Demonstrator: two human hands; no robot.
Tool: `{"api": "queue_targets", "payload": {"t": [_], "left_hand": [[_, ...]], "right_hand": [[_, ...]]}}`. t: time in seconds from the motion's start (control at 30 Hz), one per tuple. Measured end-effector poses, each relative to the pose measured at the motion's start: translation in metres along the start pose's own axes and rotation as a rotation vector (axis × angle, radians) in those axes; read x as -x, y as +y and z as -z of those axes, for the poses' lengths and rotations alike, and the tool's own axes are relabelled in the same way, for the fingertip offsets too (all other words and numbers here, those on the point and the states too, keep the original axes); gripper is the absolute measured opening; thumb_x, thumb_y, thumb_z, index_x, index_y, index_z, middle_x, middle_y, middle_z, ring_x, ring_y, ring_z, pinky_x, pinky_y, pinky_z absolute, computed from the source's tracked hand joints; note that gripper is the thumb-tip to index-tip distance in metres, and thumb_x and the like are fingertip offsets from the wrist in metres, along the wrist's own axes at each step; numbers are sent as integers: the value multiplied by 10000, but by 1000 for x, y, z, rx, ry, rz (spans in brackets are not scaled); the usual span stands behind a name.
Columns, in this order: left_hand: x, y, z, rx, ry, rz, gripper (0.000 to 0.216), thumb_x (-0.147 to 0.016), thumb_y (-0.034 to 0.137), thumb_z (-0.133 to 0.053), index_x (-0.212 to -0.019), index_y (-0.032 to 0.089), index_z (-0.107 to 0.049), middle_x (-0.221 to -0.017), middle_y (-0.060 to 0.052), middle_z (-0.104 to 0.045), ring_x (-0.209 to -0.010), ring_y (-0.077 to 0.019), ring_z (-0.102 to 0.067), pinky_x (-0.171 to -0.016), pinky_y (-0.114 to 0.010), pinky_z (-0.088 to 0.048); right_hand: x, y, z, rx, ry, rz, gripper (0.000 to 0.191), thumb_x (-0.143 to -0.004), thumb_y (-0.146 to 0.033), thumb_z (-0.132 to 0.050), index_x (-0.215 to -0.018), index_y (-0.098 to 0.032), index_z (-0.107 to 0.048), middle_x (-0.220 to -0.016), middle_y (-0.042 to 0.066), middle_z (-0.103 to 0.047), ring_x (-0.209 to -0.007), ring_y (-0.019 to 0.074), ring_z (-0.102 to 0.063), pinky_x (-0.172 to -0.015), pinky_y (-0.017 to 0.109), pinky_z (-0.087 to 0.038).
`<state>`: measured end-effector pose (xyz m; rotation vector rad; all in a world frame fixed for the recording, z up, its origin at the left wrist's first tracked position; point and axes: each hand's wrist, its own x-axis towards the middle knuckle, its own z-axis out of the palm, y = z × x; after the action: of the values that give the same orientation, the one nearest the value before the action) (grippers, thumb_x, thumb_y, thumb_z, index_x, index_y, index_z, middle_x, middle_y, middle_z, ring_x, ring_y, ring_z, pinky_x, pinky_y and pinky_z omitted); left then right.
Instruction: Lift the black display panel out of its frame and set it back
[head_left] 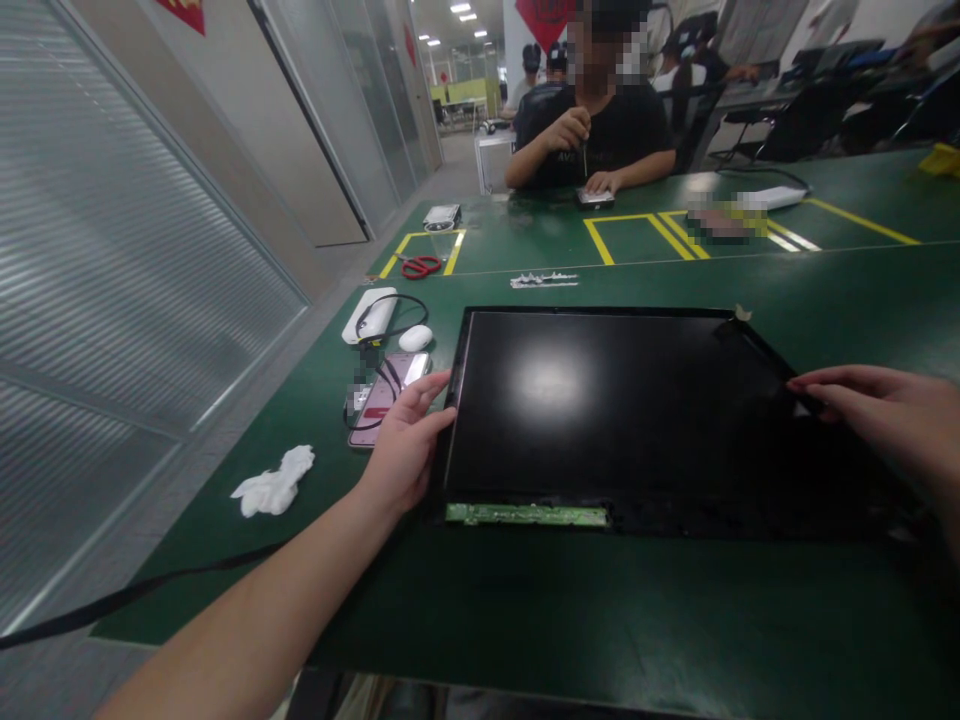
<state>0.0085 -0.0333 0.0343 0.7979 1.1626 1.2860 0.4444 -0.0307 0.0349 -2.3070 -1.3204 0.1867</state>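
A flat black display panel (600,410) lies in front of me on the green table, a round glare on its dark surface. Along its near edge runs a narrow green circuit board (525,515). My left hand (405,440) grips the panel's left edge, thumb on top and fingers at the side. At the right edge, my right hand (855,395) pinches the thin black border between thumb and fingers. A scrap of pale tape (741,313) sticks up at the far right corner. The panel's near right corner is dark and hard to make out.
Left of the panel are a phone (386,400), a white mouse (415,338), a white power bank (370,316) with a cable, and crumpled tissue (276,483). Farther back lie red-handled scissors (420,267) and a row of small screws (544,280). A person (592,130) works opposite.
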Motion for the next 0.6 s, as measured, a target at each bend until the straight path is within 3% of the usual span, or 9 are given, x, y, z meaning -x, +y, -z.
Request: {"api": "queue_targets", "payload": {"t": [0.13, 0.2, 0.4, 0.6], "left_hand": [[-2, 0, -1, 79, 55, 15, 480, -680, 71, -706, -1137, 211, -658, -1392, -57, -602, -1056, -214, -697, -833, -281, -605], [-1, 2, -4, 111, 74, 60, 532, -685, 50, -686, -1189, 216, -648, -1365, -52, -627, -1054, -207, -702, -797, -251, -606], [3, 6, -8, 147, 82, 160, 684, -720, 42, -650, -1366, 249, -562, -1203, -45, -718, -819, -171, -749, -537, -191, -573], [4, 5, -8, 134, 96, 178, 719, -725, 31, -684, -1389, 274, -555, -1095, -37, -753, -653, -138, -731, -494, -179, -563]], "right_hand": [[-1, -1, 0, 12, 3, 2, 361, -564, -470, -412, -745, -264, -646, -590, 34, -590, -570, 214, -530, -535, 351, -346], [0, -2, 1, 15, -2, 0, 361, -564, -467, -410, -744, -262, -646, -577, 35, -585, -564, 214, -528, -531, 350, -345], [1, -4, 1, 3, -2, -5, 363, -562, -472, -413, -748, -265, -645, -593, 33, -591, -575, 208, -529, -543, 349, -348], [1, -2, 0, 8, -2, 8, 369, -564, -471, -408, -752, -262, -646, -633, 35, -601, -581, 202, -526, -552, 349, -345]]}}
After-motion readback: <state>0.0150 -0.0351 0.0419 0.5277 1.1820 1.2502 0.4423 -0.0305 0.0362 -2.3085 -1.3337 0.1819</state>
